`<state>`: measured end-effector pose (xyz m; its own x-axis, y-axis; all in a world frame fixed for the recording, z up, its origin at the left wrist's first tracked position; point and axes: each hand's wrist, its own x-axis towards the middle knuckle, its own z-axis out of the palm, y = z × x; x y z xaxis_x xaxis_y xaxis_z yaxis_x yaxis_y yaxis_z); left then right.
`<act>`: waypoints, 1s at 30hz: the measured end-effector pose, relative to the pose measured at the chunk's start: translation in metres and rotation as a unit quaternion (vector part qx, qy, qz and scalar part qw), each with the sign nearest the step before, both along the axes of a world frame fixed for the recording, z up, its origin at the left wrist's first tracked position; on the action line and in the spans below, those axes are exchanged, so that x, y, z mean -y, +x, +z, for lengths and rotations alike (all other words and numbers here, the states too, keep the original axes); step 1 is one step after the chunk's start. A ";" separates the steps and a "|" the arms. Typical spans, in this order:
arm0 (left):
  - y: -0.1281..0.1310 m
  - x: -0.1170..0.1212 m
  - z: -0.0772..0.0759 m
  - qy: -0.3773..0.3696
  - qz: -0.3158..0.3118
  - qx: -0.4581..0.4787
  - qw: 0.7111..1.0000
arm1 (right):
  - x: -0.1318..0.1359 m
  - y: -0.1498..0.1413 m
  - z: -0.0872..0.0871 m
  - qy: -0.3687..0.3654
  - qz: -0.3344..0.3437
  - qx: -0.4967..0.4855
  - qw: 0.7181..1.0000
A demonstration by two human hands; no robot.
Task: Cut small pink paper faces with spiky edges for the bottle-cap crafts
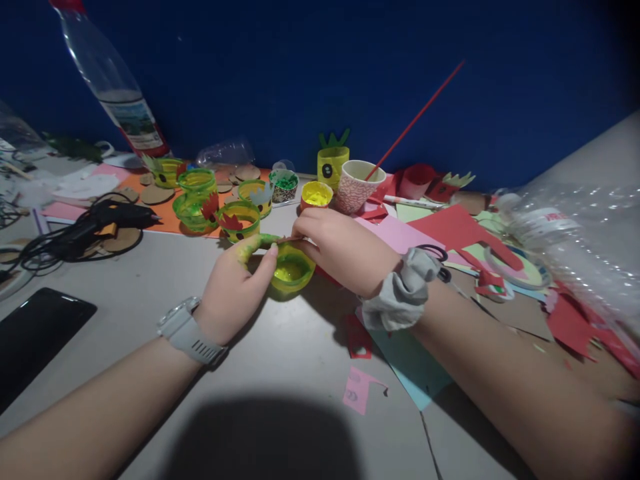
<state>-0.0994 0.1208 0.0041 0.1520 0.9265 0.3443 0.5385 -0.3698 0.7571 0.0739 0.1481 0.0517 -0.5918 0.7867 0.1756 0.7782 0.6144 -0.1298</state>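
My left hand [240, 283], with green and yellow paint on its forefinger, is closed in a pinch at the left rim of a small clear plastic cup [291, 275] painted yellow-green. Across that cup's far rim reaches my right hand [333, 250], fingers pinched on a thin reddish-brown piece [287, 239] whose kind I cannot make out. Its far end comes close to my left fingertips. Just behind my right hand stands a small pot of yellow paint [317, 193]. Left of it is a pot with green paint [284, 183].
Several painted cups [240, 220] with paper crests stand left. A patterned paper cup [356, 187] holds a red stick [420, 120]. A glue gun [117, 215], a phone [43, 340] and a tall bottle [117, 93] lie or stand left. Paper scraps [455, 233] and bubble wrap [590, 247] cover the right.
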 end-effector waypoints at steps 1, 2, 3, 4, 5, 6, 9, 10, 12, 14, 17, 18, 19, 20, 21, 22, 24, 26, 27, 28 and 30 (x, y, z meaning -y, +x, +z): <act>0.000 0.000 0.000 -0.001 0.002 0.001 1.000 | 0.000 0.000 -0.001 0.006 0.002 0.005 1.000; 0.000 0.001 0.000 -0.002 0.003 0.001 1.000 | -0.001 0.000 -0.002 0.013 0.003 0.009 1.000; 0.000 0.001 0.000 -0.004 0.002 0.002 1.000 | -0.001 0.001 -0.003 0.018 0.005 0.013 1.000; 0.000 0.001 0.000 -0.008 0.002 0.003 1.000 | -0.001 0.001 -0.004 0.022 0.006 0.016 1.000; 0.000 0.001 0.000 -0.012 0.000 0.002 1.000 | -0.001 0.001 -0.004 0.025 0.008 0.019 0.999; 0.000 0.001 0.000 -0.016 -0.005 0.002 1.000 | 0.000 0.001 -0.004 0.027 0.008 0.022 0.999; -0.001 -0.001 -0.001 -0.026 -0.024 0.006 0.999 | 0.001 0.002 -0.003 0.031 0.008 0.027 0.999; -0.002 -0.002 -0.001 -0.029 -0.030 0.008 0.999 | 0.001 0.002 -0.003 0.032 0.008 0.027 0.999; -0.004 -0.003 -0.002 -0.034 -0.039 0.010 0.999 | 0.002 0.003 -0.003 0.033 0.007 0.028 0.999; -0.005 -0.004 -0.002 -0.039 -0.045 0.012 0.998 | 0.002 0.002 -0.002 0.029 0.004 0.029 0.999; -0.005 -0.004 -0.001 -0.043 -0.055 0.020 0.997 | 0.003 0.001 0.002 0.019 -0.004 0.038 0.999; -0.004 -0.003 0.000 -0.040 -0.058 0.021 0.997 | 0.004 0.000 0.004 0.015 -0.007 0.042 0.999; -0.003 -0.002 0.000 -0.037 -0.061 0.019 0.997 | 0.004 0.000 0.005 0.012 -0.009 0.048 0.999; -0.003 -0.002 0.001 -0.033 -0.065 0.016 0.997 | 0.005 -0.001 0.007 0.011 -0.009 0.053 0.999; -0.003 -0.001 0.001 -0.028 -0.070 0.012 0.997 | 0.006 -0.001 0.008 0.010 -0.006 0.058 0.998; -0.003 -0.001 0.001 -0.022 -0.072 0.006 0.997 | 0.006 -0.001 0.008 0.011 -0.002 0.061 0.998; -0.003 -0.001 0.001 -0.008 -0.074 -0.009 0.997 | 0.005 -0.001 0.007 0.016 0.011 0.066 0.998; -0.004 -0.001 0.001 -0.001 -0.076 -0.018 0.997 | 0.004 -0.001 0.005 0.024 0.024 0.071 0.997; -0.004 -0.001 0.001 -0.001 -0.077 -0.015 0.997 | 0.004 -0.001 0.004 0.029 0.027 0.072 0.997; -0.004 -0.001 0.000 -0.004 -0.079 -0.008 0.997 | 0.004 0.000 0.004 0.032 0.026 0.074 0.996; -0.003 -0.001 -0.001 -0.008 -0.084 0.006 0.996 | 0.004 0.000 0.004 0.033 0.015 0.074 0.997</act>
<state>-0.1025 0.1218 0.0032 0.3005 0.8939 0.3327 0.4606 -0.4415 0.7700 0.0741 0.1444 0.0558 -0.6378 0.7583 0.1350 0.7674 0.6406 0.0273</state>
